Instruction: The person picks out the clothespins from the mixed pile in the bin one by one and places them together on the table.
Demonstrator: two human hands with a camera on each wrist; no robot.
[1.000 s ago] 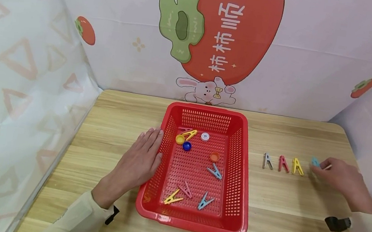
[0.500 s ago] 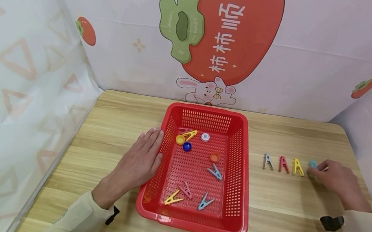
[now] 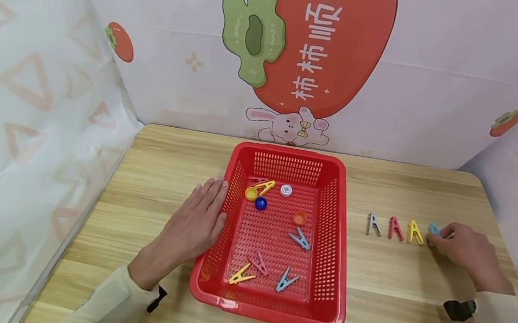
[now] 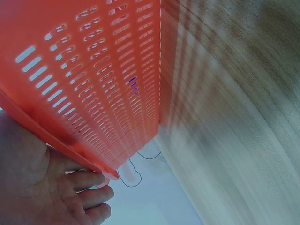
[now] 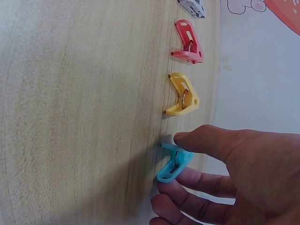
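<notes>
My right hand [image 3: 467, 250] is at the right end of a row of clothespins on the table. It pinches a light blue clothespin [image 5: 175, 163] between thumb and fingers, low against the wood. To its left lie a yellow clothespin [image 3: 414, 232], a red clothespin [image 3: 396, 229] and a grey clothespin [image 3: 374, 224], in a line. My left hand [image 3: 195, 220] rests along the left rim of a red plastic basket [image 3: 343, 250], its fingers nearly straight. In the left wrist view those fingers [image 4: 96, 197] lie at the rim, beside the slotted wall.
Inside the basket lie several clothespins, among them a blue clothespin [image 3: 287, 280] and a yellow clothespin [image 3: 242, 274]. Bottle caps lie there too: an orange cap [image 3: 299, 218], a blue cap [image 3: 260, 203], a white cap [image 3: 286, 190]. A patterned cloth wall [image 3: 188, 96] stands behind the table.
My right hand has shifted a little to the left with the light blue clothespin, closer to the yellow one. The left hand and the basket have stayed in place.
</notes>
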